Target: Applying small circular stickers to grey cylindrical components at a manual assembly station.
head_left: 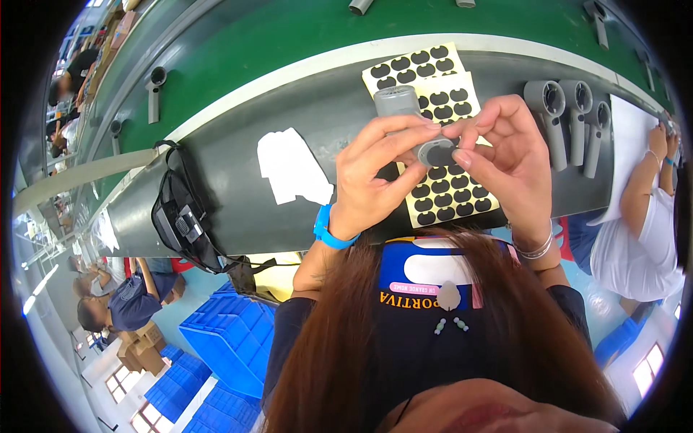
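Observation:
My left hand (372, 169) is closed around a grey hair-dryer-shaped device (395, 102), its vented end pointing away from me. A round end of the device faces up between my hands, with a dark sticker (439, 154) on it. Thumb and finger of my right hand (514, 155) pinch at the sticker's edge; whether it is fully stuck down I cannot tell. Under my hands lie pale yellow sheets (465, 81) with rows of black rounded stickers.
Several similar grey devices (575, 108) lie at the right of the dark worktop. To the left are a white paper piece (292, 167) and a black bag (184, 216). Beyond runs a green conveyor belt (289, 54) carrying grey devices. A person (639, 231) works at the right.

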The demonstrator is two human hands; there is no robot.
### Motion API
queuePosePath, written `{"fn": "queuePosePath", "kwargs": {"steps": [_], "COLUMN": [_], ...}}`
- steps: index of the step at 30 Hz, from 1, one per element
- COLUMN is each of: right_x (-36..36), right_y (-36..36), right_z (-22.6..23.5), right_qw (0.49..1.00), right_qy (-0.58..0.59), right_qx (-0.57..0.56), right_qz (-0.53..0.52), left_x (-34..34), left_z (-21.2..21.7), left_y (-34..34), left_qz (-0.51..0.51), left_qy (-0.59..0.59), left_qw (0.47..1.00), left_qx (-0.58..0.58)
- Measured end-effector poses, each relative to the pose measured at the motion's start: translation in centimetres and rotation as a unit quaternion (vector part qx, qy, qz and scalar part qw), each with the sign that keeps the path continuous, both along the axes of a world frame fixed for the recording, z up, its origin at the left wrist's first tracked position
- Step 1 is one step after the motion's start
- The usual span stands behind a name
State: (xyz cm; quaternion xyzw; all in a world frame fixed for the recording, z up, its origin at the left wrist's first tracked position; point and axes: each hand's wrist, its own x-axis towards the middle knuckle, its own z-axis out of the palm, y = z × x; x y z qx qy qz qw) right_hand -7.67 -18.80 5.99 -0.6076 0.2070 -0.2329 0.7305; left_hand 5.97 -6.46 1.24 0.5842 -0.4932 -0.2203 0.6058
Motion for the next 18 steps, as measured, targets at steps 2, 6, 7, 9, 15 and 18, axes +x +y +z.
{"fn": "queuePosePath", "kwargs": {"steps": [2, 6, 7, 9, 15, 18], "right_x": [-0.06, -0.05, -0.04, 0.0, -0.12, -0.12], "right_y": [-0.1, -0.11, -0.11, -0.19, -0.38, -0.4], "right_z": [-0.07, 0.24, 0.25, 0.26, 0.34, 0.44], "right_qw": [1.0, 1.0, 1.0, 1.0, 0.999, 0.999], "right_qy": [0.002, 0.025, 0.025, 0.025, 0.028, 0.038], "right_qx": [0.005, 0.009, 0.009, 0.008, 0.012, 0.011], "right_qz": [0.003, 0.006, 0.006, 0.01, 0.015, 0.013], "left_x": [-0.01, 0.3, 0.46, 0.57, 0.64, 0.61], "left_z": [0.05, 0.59, 0.61, 0.42, 0.35, 0.31], "left_y": [-0.02, 0.06, 0.13, 0.18, 0.22, 0.28], "left_qz": [-0.013, -0.046, -0.066, -0.076, -0.102, -0.102], "left_qy": [-0.005, 0.072, 0.092, 0.11, 0.159, 0.167], "left_qw": [1.0, 0.996, 0.994, 0.991, 0.982, 0.981], "left_qx": [-0.007, -0.003, 0.003, -0.001, -0.011, -0.007]}}
